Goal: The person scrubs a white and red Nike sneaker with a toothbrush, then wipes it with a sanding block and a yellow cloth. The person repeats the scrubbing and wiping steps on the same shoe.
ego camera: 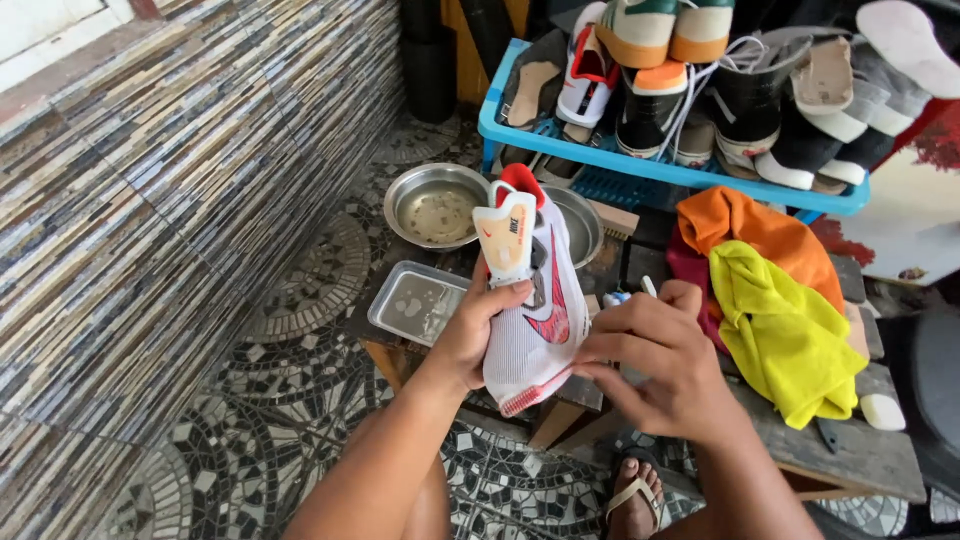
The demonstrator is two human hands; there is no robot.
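Firmly in left hand (470,335): white sneaker (530,330).

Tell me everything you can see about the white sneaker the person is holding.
The white sneaker looks like knit mesh, with a red swoosh-shaped mark on its side, a red tongue and a pale padded heel tab. It is held almost upright, heel up and toe down, above a low wooden table. The left hand grips its side, thumb across the collar; the right hand touches it near the red-edged toe, holding something small I cannot identify.
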